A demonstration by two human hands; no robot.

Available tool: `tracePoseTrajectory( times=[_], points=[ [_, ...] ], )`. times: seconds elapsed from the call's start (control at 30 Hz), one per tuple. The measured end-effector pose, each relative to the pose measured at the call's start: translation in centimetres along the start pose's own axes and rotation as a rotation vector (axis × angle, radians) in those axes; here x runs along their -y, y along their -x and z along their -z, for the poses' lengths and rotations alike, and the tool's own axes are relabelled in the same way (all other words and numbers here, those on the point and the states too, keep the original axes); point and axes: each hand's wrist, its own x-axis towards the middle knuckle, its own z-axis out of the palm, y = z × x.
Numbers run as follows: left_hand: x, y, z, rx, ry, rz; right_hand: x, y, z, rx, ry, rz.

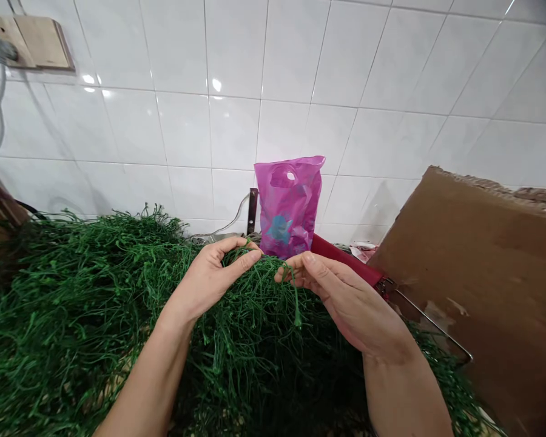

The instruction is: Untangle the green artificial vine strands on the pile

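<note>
Thin green plastic stems [295,297] with small knobbed ends show at my hands, one dangling below my right fingers. My left hand [218,267] is closed in a pinch on a green stem, thumb and forefinger pressed together. Opposite it, my right hand [332,285] pinches a green stem between thumb and fingers. Both hands are above a large tangled heap of the same green plastic stems [86,303]. Behind the fingertips stands a purple plastic bag [289,206] with a cut-out handle and a blue print; its contents are hidden.
Brown cardboard [477,273] leans at the right, with a bent metal rod [437,328] before it. Red material [350,264] lies behind my right hand. A white tiled wall [236,60] closes off the back; a plugged socket [27,42] is at upper left.
</note>
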Motion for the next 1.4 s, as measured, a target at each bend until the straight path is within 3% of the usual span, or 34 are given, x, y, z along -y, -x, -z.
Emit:
tracePoseTrajectory(
  times=[0.17,0.33,0.6,0.83,0.97,1.07,1.13,1.2,1.3,1.4],
  points=[
    [0.0,0.0,0.1,-0.007,-0.005,-0.019,0.0,-0.3,-0.1,0.048,0.102,0.051],
    [-0.3,0.1,0.3,-0.001,-0.042,-0.012,0.2,-0.4,-0.2,-0.015,0.268,0.056],
    [-0.5,0.2,0.6,-0.018,-0.069,0.006,-0.3,-0.3,-1.0,-0.227,0.631,0.314],
    [-0.7,0.6,0.0,0.126,-0.216,0.041,-1.4,-1.3,-1.8,-0.505,0.900,0.518],
    [-0.8,0.8,-0.1,0.149,-0.283,0.041,-2.6,-1.9,0.5,-0.712,0.914,0.420],
    [-1.1,0.8,0.7,0.070,-0.238,0.042,-3.1,-1.7,3.7,-0.866,0.662,0.237],
    [-1.4,0.8,1.1,0.010,-0.212,0.046,-3.1,-1.5,5.1,-0.834,0.453,0.171],
    [-1.6,0.7,1.3,-0.022,-0.207,0.059,-2.8,-1.3,5.4,-0.700,0.316,0.151],
    [-1.5,0.6,1.0,-0.012,-0.190,0.092,-2.0,-1.3,3.8,-0.495,0.327,0.159],
    [-1.1,0.6,0.7,0.020,-0.154,0.133,-1.2,-1.3,1.9,-0.448,0.443,0.183]
  ],
)
